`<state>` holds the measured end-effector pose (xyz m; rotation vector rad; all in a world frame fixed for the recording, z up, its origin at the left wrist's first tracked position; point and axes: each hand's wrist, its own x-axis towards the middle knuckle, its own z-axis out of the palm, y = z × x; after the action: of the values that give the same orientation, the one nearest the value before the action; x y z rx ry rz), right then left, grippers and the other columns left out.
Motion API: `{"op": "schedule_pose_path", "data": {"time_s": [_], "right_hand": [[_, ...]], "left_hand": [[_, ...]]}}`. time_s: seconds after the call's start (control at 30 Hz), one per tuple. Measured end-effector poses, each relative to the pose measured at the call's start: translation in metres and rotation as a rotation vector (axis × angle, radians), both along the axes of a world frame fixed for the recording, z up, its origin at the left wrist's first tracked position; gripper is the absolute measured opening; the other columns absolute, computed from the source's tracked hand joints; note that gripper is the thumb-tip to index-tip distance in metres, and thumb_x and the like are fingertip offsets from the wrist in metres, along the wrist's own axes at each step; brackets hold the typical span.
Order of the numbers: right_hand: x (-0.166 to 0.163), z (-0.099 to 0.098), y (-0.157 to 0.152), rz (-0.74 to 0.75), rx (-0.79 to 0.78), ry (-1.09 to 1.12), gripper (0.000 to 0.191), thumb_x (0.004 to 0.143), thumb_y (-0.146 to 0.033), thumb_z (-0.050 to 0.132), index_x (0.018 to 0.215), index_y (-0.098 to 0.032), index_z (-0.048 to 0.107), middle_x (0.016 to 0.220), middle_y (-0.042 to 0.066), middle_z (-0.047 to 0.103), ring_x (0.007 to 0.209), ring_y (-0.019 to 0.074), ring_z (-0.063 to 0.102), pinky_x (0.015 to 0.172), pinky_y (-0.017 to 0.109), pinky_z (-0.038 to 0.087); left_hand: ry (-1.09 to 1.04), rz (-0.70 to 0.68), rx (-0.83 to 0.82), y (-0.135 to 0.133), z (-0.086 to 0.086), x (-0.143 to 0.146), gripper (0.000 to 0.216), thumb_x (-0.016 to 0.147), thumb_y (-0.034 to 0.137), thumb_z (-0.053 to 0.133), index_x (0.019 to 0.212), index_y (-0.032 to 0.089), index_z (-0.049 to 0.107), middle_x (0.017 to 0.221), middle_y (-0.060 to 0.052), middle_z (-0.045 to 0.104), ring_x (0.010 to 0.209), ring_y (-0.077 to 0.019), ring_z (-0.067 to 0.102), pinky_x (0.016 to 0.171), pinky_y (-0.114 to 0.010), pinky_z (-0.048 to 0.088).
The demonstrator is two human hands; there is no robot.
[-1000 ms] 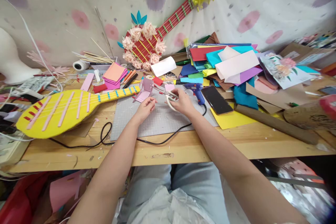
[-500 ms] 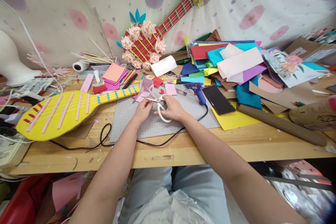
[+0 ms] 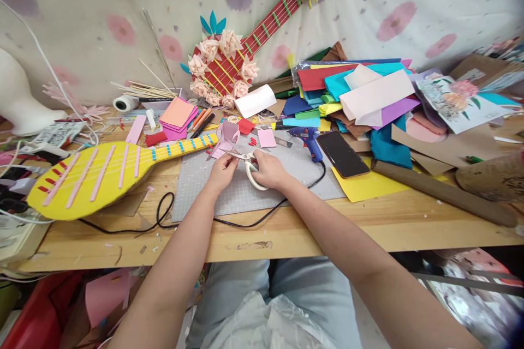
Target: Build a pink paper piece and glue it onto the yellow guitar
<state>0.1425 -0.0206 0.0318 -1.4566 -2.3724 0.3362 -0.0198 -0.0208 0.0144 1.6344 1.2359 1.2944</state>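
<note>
My right hand (image 3: 269, 169) is closed round the pale handles of a pair of scissors (image 3: 254, 177), whose blades point left toward my other hand. Just at the blade tips, my left hand (image 3: 221, 174) is pinched, and whatever small piece is between its fingers is too hidden to name. Both hands are over a grey cutting mat (image 3: 204, 196). Beyond them lie curled mauve-pink paper pieces (image 3: 227, 133), a pink paper square (image 3: 267, 138) and small red bits (image 3: 252, 142).
A yellow cardboard lute (image 3: 102, 174) lies left; a red flower-trimmed one (image 3: 223, 73) leans behind. Right of the mat are a blue glue gun (image 3: 310, 144), with its black cord crossing the mat, a phone (image 3: 342, 154), a brown stick (image 3: 442, 193) and piled coloured paper (image 3: 374, 95).
My right-hand fingers have drawn in on the scissor handles, and the scissors have shifted slightly. My left hand stays nearly in place.
</note>
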Motion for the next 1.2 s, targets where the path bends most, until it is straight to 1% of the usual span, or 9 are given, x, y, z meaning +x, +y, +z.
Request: {"op": "schedule_pose_path", "data": {"time_s": [0.27, 0.4, 0.53, 0.67, 0.8, 0.97, 1.07, 1.13, 1.2], "right_hand": [[0.000, 0.003, -0.001, -0.068, -0.027, -0.026, 0.023, 0.079, -0.034, 0.045, 0.094, -0.017, 0.051, 0.085, 0.008, 0.066, 0.077, 0.0216, 0.060, 0.062, 0.027, 0.035], [0.010, 0.005, 0.007, -0.299, -0.029, 0.091, 0.025, 0.081, -0.039, 0.041, 0.092, -0.018, 0.051, 0.088, 0.009, 0.065, 0.080, 0.0228, 0.060, 0.062, 0.028, 0.037], [0.031, 0.008, 0.020, -0.533, -0.099, 0.087, 0.030, 0.079, -0.039, 0.044, 0.095, -0.014, 0.051, 0.095, 0.016, 0.062, 0.087, 0.0271, 0.059, 0.070, 0.032, 0.041], [0.046, 0.005, 0.029, -0.562, -0.092, 0.020, 0.040, 0.072, -0.030, 0.054, 0.102, -0.007, 0.044, 0.097, 0.023, 0.059, 0.091, 0.0316, 0.057, 0.073, 0.036, 0.043], [0.049, 0.004, 0.035, -0.530, 0.023, -0.006, 0.041, 0.068, -0.022, 0.058, 0.102, -0.007, 0.040, 0.095, 0.022, 0.058, 0.090, 0.0308, 0.056, 0.074, 0.038, 0.043], [0.040, 0.021, 0.032, -0.429, 0.095, -0.004, 0.027, 0.070, -0.021, 0.059, 0.093, -0.011, 0.048, 0.100, 0.020, 0.057, 0.097, 0.0305, 0.052, 0.080, 0.041, 0.041], [0.019, 0.029, 0.023, -0.300, 0.014, 0.211, 0.019, 0.075, -0.028, 0.056, 0.089, -0.016, 0.052, 0.096, 0.011, 0.061, 0.090, 0.0232, 0.056, 0.076, 0.036, 0.043], [0.000, 0.027, 0.018, -0.101, -0.108, 0.405, 0.024, 0.073, -0.031, 0.059, 0.093, -0.019, 0.052, 0.095, 0.005, 0.062, 0.081, 0.0163, 0.058, 0.072, 0.031, 0.044], [-0.017, 0.019, 0.015, 0.018, -0.212, 0.518, 0.027, 0.071, -0.029, 0.063, 0.094, -0.019, 0.052, 0.091, 0.002, 0.063, 0.074, 0.0125, 0.058, 0.068, 0.027, 0.045]], "left_hand": [[-0.110, -0.047, -0.064, -0.002, 0.003, 0.000, 0.024, 0.074, 0.042, 0.057, 0.072, 0.018, 0.057, 0.049, 0.005, 0.035, 0.046, -0.0077, 0.032, 0.046, -0.021, 0.026], [-0.200, -0.066, -0.161, -0.001, 0.003, 0.000, 0.024, 0.075, 0.043, 0.055, 0.080, 0.019, 0.056, 0.048, 0.006, 0.034, 0.040, -0.0064, 0.030, 0.041, -0.020, 0.024], [-0.337, -0.030, -0.260, -0.001, 0.004, 0.001, 0.024, 0.075, 0.042, 0.053, 0.083, 0.019, 0.050, 0.055, 0.005, 0.049, 0.040, -0.0063, 0.042, 0.042, -0.021, 0.035], [-0.436, 0.003, -0.285, -0.002, 0.008, 0.003, 0.028, 0.074, 0.040, 0.056, 0.086, 0.019, 0.041, 0.068, -0.001, 0.064, 0.060, -0.0126, 0.062, 0.060, -0.027, 0.048], [-0.530, 0.097, -0.216, -0.002, 0.011, 0.001, 0.029, 0.073, 0.038, 0.059, 0.082, 0.019, 0.039, 0.080, -0.006, 0.068, 0.073, -0.0160, 0.066, 0.069, -0.032, 0.050], [-0.626, 0.178, -0.149, 0.000, 0.014, -0.004, 0.028, 0.069, 0.035, 0.064, 0.076, 0.018, 0.042, 0.086, -0.008, 0.068, 0.081, -0.0168, 0.065, 0.074, -0.033, 0.050], [-0.644, 0.218, -0.105, 0.001, 0.012, -0.002, 0.026, 0.066, 0.032, 0.065, 0.073, 0.017, 0.045, 0.088, -0.005, 0.066, 0.082, -0.0128, 0.063, 0.078, -0.029, 0.048], [-0.628, 0.243, -0.112, 0.002, 0.009, 0.002, 0.024, 0.064, 0.031, 0.066, 0.073, 0.017, 0.048, 0.086, -0.002, 0.063, 0.076, -0.0093, 0.060, 0.075, -0.026, 0.046], [-0.582, 0.253, -0.122, 0.002, 0.005, 0.006, 0.023, 0.064, 0.032, 0.065, 0.074, 0.016, 0.051, 0.081, -0.001, 0.061, 0.070, -0.0076, 0.057, 0.070, -0.023, 0.045]]}}
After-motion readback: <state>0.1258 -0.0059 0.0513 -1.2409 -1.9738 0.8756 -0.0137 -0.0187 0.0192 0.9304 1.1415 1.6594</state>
